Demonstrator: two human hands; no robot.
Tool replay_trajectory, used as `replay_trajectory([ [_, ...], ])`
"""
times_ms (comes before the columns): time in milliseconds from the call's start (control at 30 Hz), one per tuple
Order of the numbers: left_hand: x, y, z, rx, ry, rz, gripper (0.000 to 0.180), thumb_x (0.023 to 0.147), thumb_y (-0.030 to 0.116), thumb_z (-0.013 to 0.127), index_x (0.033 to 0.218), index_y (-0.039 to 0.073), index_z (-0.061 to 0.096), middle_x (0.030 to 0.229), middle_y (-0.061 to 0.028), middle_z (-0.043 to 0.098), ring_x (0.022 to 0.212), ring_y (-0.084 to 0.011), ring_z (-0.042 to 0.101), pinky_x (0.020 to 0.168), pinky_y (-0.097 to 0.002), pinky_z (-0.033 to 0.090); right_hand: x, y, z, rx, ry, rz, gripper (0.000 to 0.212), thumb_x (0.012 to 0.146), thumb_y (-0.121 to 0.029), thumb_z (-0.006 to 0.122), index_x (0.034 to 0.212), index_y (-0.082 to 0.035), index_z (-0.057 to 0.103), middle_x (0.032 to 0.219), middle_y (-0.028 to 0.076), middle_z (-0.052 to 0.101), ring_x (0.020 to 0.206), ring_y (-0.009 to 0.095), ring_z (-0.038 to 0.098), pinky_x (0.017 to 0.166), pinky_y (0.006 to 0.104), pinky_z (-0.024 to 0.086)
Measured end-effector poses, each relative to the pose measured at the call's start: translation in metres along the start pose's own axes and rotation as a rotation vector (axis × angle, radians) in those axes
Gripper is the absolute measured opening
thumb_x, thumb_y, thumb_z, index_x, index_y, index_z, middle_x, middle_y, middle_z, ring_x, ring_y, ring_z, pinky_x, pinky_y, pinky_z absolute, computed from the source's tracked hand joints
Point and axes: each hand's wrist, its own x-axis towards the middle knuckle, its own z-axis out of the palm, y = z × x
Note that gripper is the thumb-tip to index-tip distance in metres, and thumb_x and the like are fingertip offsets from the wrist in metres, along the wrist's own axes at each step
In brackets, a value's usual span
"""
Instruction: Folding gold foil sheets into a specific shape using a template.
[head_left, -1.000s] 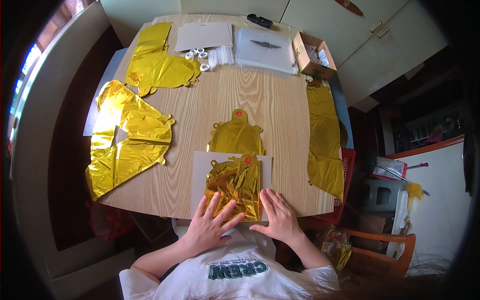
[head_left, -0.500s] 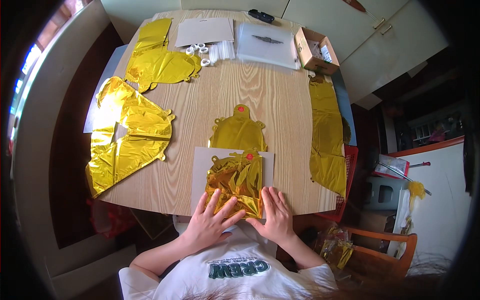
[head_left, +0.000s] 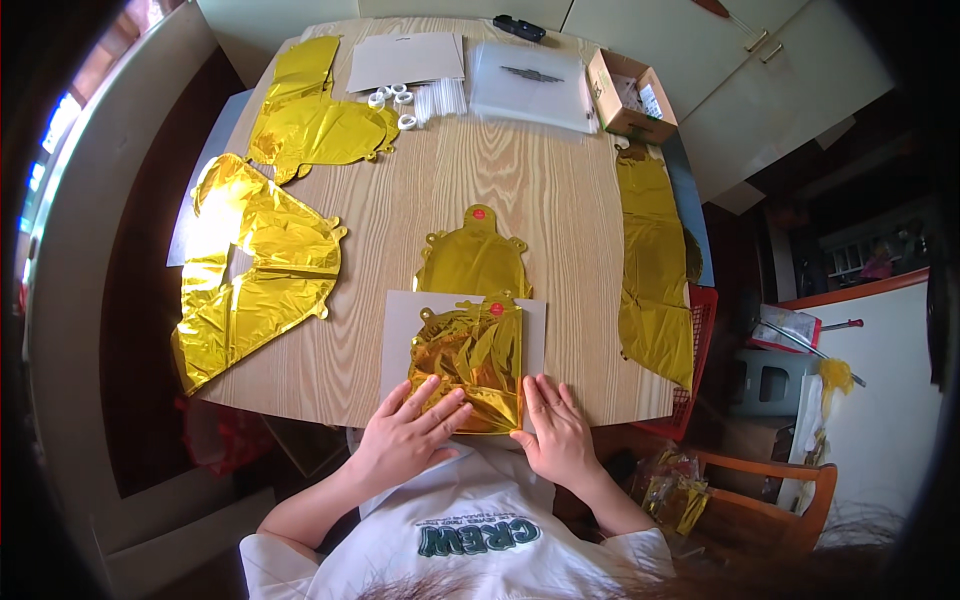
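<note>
A folded gold foil balloon point(head_left: 465, 350) lies on a pale card sheet point(head_left: 397, 335) at the table's near edge. Its foil is creased, and a tab with a red dot shows at its upper right. My left hand point(head_left: 408, 428) rests flat on the foil's lower left part, fingers stretched out. My right hand point(head_left: 556, 430) lies open along the foil's right edge, thumb at the lower corner. Behind the card, a flat gold foil piece point(head_left: 475, 260) with small tabs reaches away from me; its near end is hidden.
More gold foil balloons lie at the left point(head_left: 280, 250), far left point(head_left: 320, 130) and right point(head_left: 650, 260) of the wooden table point(head_left: 570, 230). Along the back are card sheets point(head_left: 405, 62), white ribbon rolls point(head_left: 405, 122), clear straws point(head_left: 440, 98), plastic bags point(head_left: 530, 90) and a cardboard box point(head_left: 630, 95).
My left hand has slid slightly left and down over the foil, its fingers closer together. My right hand stays beside the right edge. The foil's lower part looks flatter.
</note>
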Motion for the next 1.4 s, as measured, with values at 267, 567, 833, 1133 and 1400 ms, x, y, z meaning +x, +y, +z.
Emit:
replay_trajectory([
  [267, -0.008, -0.016, 0.000, 0.014, 0.024, -0.053, 0.056, 0.091, 0.033, 0.064, 0.143, 0.019, 0.051, 0.146, -0.0038, 0.051, 0.140, -0.0252, 0.041, 0.117, -0.0492, 0.025, 0.003, 0.000, -0.004, 0.041, 0.063, 0.010, 0.068, 0.087, -0.028, 0.069, 0.142, 0.004, 0.044, 0.137, 0.018, 0.057, 0.130, 0.032, 0.053, 0.112, 0.0502, 0.036],
  [567, -0.013, -0.018, -0.004, 0.012, -0.009, -0.104, 0.060, 0.093, 0.041, 0.059, 0.147, 0.017, 0.045, 0.150, -0.0087, 0.046, 0.142, -0.0265, 0.038, 0.118, -0.0508, 0.023, 0.012, -0.001, 0.011, 0.029, 0.348, 0.076, 0.037, 0.088, -0.020, 0.071, 0.121, -0.004, 0.063, 0.105, 0.011, 0.073, 0.108, 0.026, 0.067, 0.102, 0.0461, 0.046],
  [833, -0.014, -0.019, -0.004, 0.024, -0.003, -0.097, 0.062, 0.093, 0.044, 0.059, 0.147, 0.015, 0.045, 0.151, -0.0097, 0.045, 0.143, -0.0277, 0.036, 0.118, -0.0526, 0.021, 0.021, -0.003, 0.019, -0.071, 0.485, 0.112, 0.017, 0.089, -0.016, 0.070, 0.104, -0.008, 0.069, 0.093, 0.008, 0.074, 0.094, 0.023, 0.072, 0.089, 0.0392, 0.055],
  [1133, 0.006, 0.039, 0.010, -0.032, 0.087, 0.069, 0.072, 0.085, 0.052, 0.063, 0.146, 0.016, 0.047, 0.155, -0.0084, 0.038, 0.145, -0.0354, 0.029, 0.116, -0.0579, 0.021, 0.022, -0.004, 0.019, -0.126, 0.480, 0.080, 0.017, 0.089, -0.015, 0.069, 0.105, -0.008, 0.069, 0.094, 0.008, 0.074, 0.094, 0.022, 0.072, 0.089, 0.0388, 0.055],
  [1400, 0.009, 0.032, 0.020, 0.140, 0.060, 0.048, 0.075, 0.083, 0.063, 0.058, 0.151, 0.038, 0.036, 0.159, -0.0002, 0.031, 0.144, -0.0394, 0.027, 0.106, -0.0769, 0.017, 0.049, 0.023, -0.008, 0.078, 0.269, -0.042, 0.034, 0.085, -0.010, 0.069, 0.119, -0.006, 0.063, 0.111, 0.012, 0.066, 0.107, 0.031, 0.062, 0.095, 0.0420, 0.049],
])
